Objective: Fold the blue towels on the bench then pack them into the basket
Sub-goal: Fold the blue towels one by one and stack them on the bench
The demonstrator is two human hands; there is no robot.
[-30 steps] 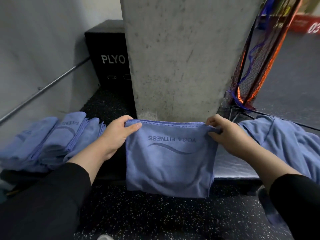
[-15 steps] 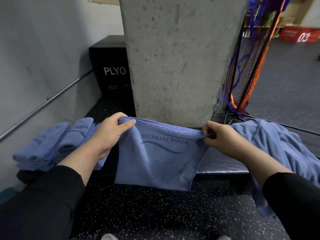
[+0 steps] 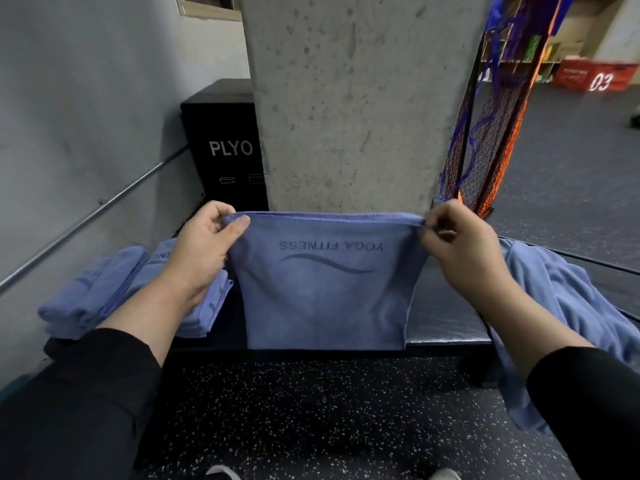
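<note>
Left hand (image 3: 204, 247) and right hand (image 3: 460, 251) each pinch an upper corner of a blue towel (image 3: 325, 289), stretching its top edge level in front of a concrete pillar (image 3: 349, 105). The towel hangs above the dark worktop (image 3: 446, 317), printed lettering upside down. Folded towels (image 3: 104, 292) lie at left; a loose towel (image 3: 561, 299) drapes at right.

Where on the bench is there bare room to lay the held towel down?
Bare bench shows between the held towel and the loose towels on the right, and a narrower strip between it and the folded stack. Both bench ends are crowded with towels.
</note>
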